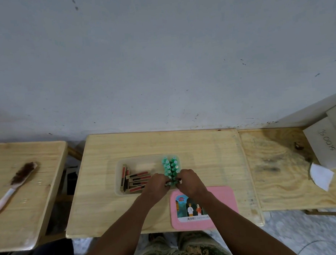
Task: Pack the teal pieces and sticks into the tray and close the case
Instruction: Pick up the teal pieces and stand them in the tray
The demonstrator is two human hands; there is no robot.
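Observation:
A clear plastic tray [139, 159] lies in the middle of the centre table. Several flat wooden sticks [136, 179] with red and black faces lie in its left part. Two rows of teal pieces [171, 168] stand in its right part. My left hand [156, 185] and my right hand [188, 180] meet at the near end of the teal rows, fingers curled and pinching the nearest pieces from both sides. The pink lid [218, 205] with a picture label lies on the table just in front of the tray, partly under my right forearm.
A brush [16, 184] with a pink handle lies on the left table. On the right table stand a grey box [327, 142] with handwriting and a white paper scrap [321, 176]. A white wall rises behind the tables. Gaps separate the tables.

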